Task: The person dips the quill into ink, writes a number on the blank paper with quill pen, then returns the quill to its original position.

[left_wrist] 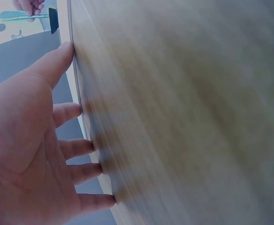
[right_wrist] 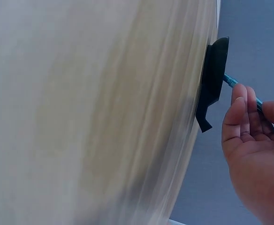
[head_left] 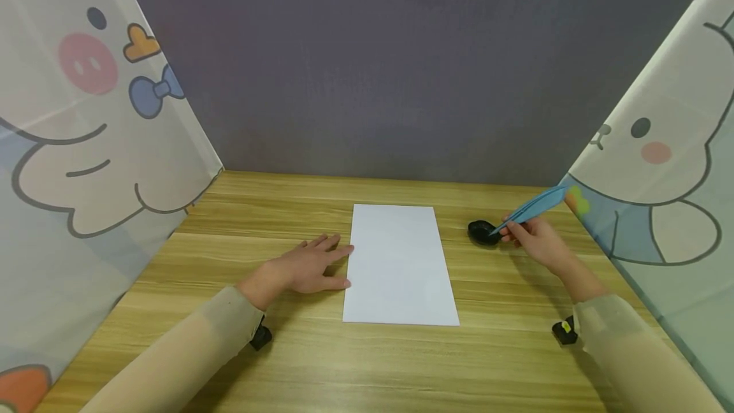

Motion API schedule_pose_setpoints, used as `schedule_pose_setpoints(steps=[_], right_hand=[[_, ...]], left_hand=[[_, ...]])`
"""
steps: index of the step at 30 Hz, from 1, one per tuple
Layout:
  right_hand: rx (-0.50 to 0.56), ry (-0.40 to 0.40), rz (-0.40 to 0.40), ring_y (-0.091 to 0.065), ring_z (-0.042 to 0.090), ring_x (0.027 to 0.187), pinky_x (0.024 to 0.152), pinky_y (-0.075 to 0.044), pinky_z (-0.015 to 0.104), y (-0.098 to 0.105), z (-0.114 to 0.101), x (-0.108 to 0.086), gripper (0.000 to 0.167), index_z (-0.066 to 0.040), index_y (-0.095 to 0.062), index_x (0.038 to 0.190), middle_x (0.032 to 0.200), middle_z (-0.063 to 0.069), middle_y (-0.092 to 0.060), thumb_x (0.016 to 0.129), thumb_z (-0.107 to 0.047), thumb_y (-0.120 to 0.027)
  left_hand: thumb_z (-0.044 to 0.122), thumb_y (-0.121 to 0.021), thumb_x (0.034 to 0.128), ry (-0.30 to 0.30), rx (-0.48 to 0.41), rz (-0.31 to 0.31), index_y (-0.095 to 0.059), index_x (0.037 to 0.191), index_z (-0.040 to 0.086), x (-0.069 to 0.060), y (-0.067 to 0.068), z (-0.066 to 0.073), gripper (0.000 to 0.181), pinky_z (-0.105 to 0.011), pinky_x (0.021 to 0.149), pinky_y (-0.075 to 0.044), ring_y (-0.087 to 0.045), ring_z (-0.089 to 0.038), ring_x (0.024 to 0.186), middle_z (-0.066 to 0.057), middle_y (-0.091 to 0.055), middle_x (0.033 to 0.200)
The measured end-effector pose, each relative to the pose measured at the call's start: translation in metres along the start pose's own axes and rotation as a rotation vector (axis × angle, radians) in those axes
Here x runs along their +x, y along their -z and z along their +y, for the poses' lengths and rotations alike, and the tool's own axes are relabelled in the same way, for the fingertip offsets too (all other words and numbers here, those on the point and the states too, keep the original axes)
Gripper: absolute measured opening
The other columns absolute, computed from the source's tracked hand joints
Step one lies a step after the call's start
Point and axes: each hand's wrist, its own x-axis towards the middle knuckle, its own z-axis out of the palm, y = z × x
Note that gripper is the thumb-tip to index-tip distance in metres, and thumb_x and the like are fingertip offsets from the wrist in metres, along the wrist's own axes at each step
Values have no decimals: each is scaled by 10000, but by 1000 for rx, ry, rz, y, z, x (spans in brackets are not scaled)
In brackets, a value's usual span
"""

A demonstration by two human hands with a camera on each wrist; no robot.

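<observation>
My right hand pinches a blue feather quill pen between thumb and fingers. The quill slants, with its feather end up to the right and its lower end in a small black dish. In the right wrist view, the dish has a short spoon-like handle, and its rim hides the pen's tip. Spread flat on the table, my left hand has its thumb and index fingertips at the left edge of a blank white sheet of paper. The left wrist view shows its straight fingers touching the tabletop.
The wood-grain table ends at a dark grey panel at the back. Cloths with cartoon animals hang on the left and right. A small black device sits under the right cuff, another under the left.
</observation>
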Motion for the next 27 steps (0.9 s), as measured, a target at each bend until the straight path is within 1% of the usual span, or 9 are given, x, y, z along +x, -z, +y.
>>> schedule_pose_setpoints(steps=[5, 10, 13, 18, 20, 22, 27], right_hand=[[-1, -2, 0, -736, 10, 911, 765, -643, 282, 1, -1, -1, 498, 241, -490, 1489, 1163, 271, -744, 1208, -162, -407], [-4, 13, 24, -725, -1, 915, 772, -645, 283, 3, -3, -5, 489, 234, -500, 1483, 1160, 267, -748, 1205, -158, -409], [10, 12, 38, -714, -13, 919, 780, -639, 272, 4, -6, -6, 490, 220, -511, 1478, 1153, 211, -759, 1207, -174, -405], [66, 15, 57, -718, -25, 933, 794, -634, 246, 3, -10, -6, 491, 222, -508, 1477, 1095, 12, -776, 1208, -176, -407], [92, 10, 57, -719, -31, 945, 812, -634, 232, 1, -13, -6, 503, 221, -496, 1488, 1093, -45, -770, 1209, -188, -409], [119, 1, 55, -720, -31, 959, 830, -638, 231, -2, -18, -4, 525, 217, -478, 1507, 1103, -62, -763, 1211, -212, -412], [181, -18, 54, -714, -23, 964, 853, -637, 225, -13, -35, 6, 557, 186, -444, 1551, 1133, -30, -746, 1212, -255, -418]], left_hand=[[685, -540, 1087, 5, 8, -7, -250, 1771, 306, 0, 1, 1, 834, -720, 1345, -186, -117, -444, 1715, -159, -118, 1854], [680, -545, 1087, 4, 4, -9, -255, 1771, 297, 0, 1, 1, 836, -732, 1340, -177, -122, -451, 1713, -165, -125, 1852], [675, -548, 1089, 0, 0, -8, -257, 1772, 282, 0, 1, 1, 840, -735, 1340, -170, -126, -458, 1711, -175, -128, 1850], [668, -550, 1091, -1, 0, -11, -252, 1772, 294, 0, 1, 2, 833, -708, 1354, -168, -121, -453, 1712, -171, -124, 1851], [660, -557, 1092, -2, -6, -11, -253, 1772, 294, 0, 1, 2, 830, -707, 1355, -165, -119, -452, 1713, -171, -124, 1851], [653, -561, 1093, -6, -13, -7, -259, 1771, 279, 0, 1, 2, 831, -714, 1351, -169, -121, -458, 1711, -181, -130, 1848], [649, -566, 1093, -3, -18, -6, -264, 1770, 265, -2, 1, 2, 835, -719, 1347, -174, -125, -457, 1711, -183, -135, 1847]])
